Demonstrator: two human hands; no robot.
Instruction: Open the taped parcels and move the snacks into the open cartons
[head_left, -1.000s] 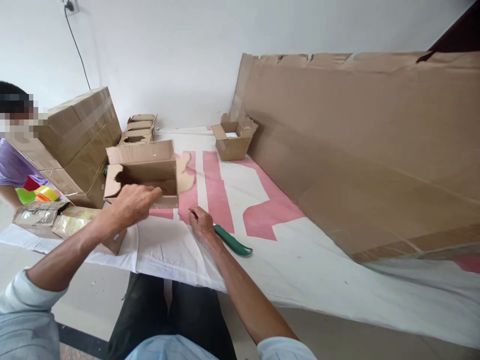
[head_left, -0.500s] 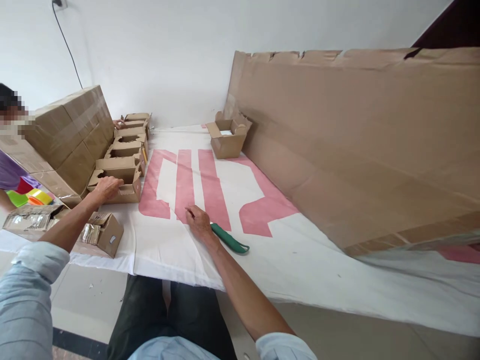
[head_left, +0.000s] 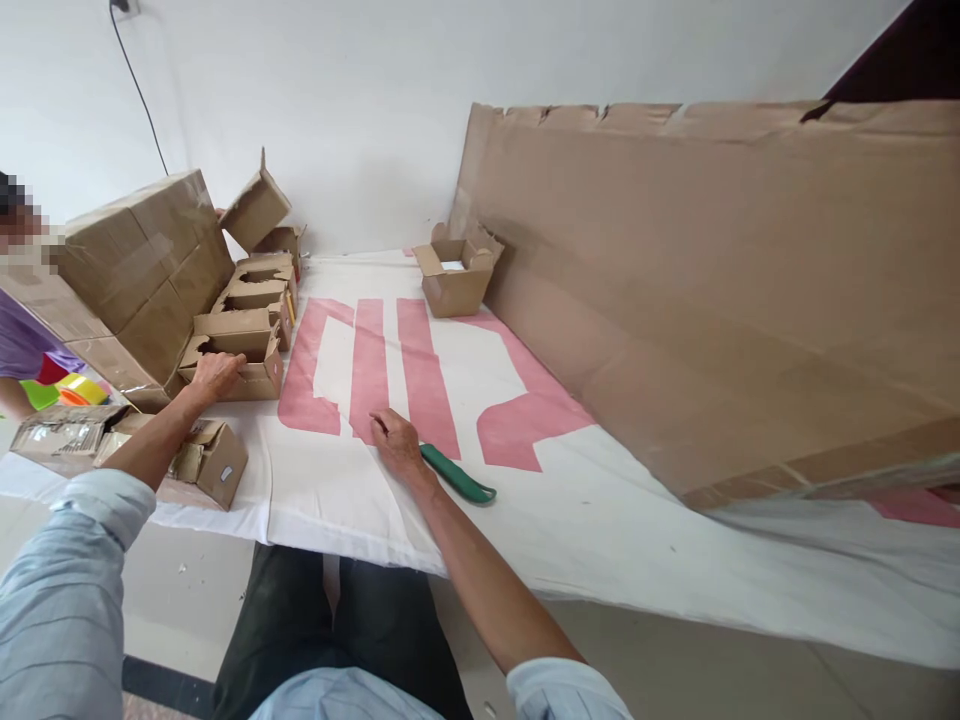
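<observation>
So nearest me there's a couple of beat-up cartons (head_left: 221, 468) by the near edge of the white cloth (head_left: 322, 500). Right hand (head_left: 396, 440) is low over the cloth, fingers curled – can't tell if they're pinching anything – with a green handle (head_left: 459, 476) right by the wrist. Left hand (head_left: 217, 375) has its fingers closed over the near rim of 1 open box (head_left: 261, 382), sitting at the near end of the row on the left, beside the big carton (head_left: 142, 285). Further back, 1 lone box (head_left: 455, 293) sits by the leaning cardboard (head_left: 675, 270), and 1 tilted box (head_left: 257, 208) is up above the row's far end
</observation>
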